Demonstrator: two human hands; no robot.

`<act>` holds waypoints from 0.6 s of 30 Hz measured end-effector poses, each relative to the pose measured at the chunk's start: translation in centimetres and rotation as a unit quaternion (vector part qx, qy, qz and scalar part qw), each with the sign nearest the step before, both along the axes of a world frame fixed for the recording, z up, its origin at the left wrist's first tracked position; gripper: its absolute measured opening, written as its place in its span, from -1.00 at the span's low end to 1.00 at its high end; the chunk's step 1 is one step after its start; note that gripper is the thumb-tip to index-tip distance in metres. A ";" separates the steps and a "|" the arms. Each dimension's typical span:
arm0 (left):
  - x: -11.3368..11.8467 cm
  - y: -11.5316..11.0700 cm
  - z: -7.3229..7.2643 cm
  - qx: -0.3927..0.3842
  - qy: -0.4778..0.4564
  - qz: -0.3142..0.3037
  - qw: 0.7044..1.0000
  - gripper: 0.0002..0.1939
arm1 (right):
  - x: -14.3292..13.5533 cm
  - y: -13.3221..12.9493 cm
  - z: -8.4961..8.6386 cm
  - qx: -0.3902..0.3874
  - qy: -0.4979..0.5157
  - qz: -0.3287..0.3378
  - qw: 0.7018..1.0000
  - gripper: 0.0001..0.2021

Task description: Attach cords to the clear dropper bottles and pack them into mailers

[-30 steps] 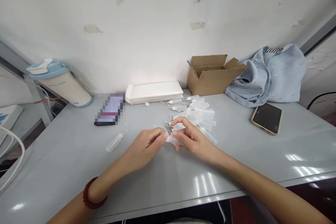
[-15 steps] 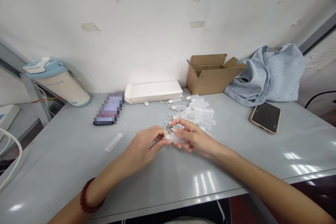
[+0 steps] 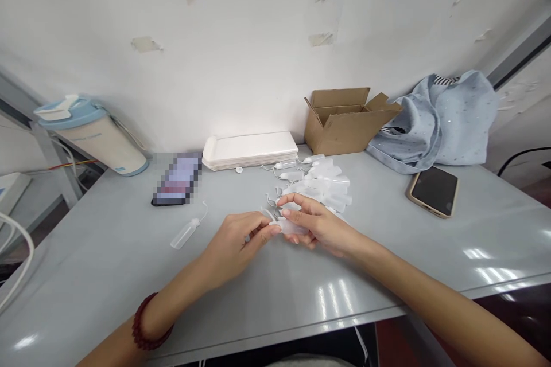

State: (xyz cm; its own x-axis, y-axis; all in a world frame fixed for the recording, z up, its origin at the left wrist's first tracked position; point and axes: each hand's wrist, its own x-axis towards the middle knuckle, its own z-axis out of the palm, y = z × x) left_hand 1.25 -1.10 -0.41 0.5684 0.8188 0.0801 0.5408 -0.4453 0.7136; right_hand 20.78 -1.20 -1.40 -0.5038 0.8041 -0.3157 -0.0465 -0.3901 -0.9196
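Fingers [image 3: 267,233] of the left hand [image 3: 236,243] are clamped on the pale neck end [image 3: 276,223] of a translucent plastic bottle [image 3: 294,229], with the thumb on the near side. The right hand [image 3: 323,226] grips the bottle's body between its thumb and lower fingers; its index finger arches above, apart from the thumb. The bottle is in front of the open cardboard box [image 3: 344,133] and somewhat to its left, on the person's side. Similar bottles [image 3: 329,175] lie heaped just in front of that box, and a single loose bottle [image 3: 184,235] lies well to its left and nearer the person.

Good handling here probably rests on a steady body and a precise pinch at the neck – the right hand bracing, the left doing the finer work. Soft-looking walls may give under a hard squeeze, so light, even pressure seems best. Bottle and neck should share a line, since a sideways push could tilt the end piece. The thin cord [image 3: 270,214] by the left fingertips deserves care – it could get trapped under them. Whether the neck piece is fully seated, I cannot tell.
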 end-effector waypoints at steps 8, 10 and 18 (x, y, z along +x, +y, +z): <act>-0.2 -0.2 -1.1 0.170 -0.006 -0.053 0.984 -0.80 | 0.0 0.1 -0.5 -0.024 -0.005 0.014 1.000 -0.76; -0.4 -0.1 -1.5 0.236 -0.023 -0.080 0.968 -0.91 | 0.0 0.1 -0.6 -0.021 -0.022 0.019 0.999 -0.74; -0.5 -0.1 -1.1 0.192 -0.037 -0.107 0.975 -0.97 | -0.3 -0.2 -0.5 -0.023 -0.026 0.019 0.999 -0.77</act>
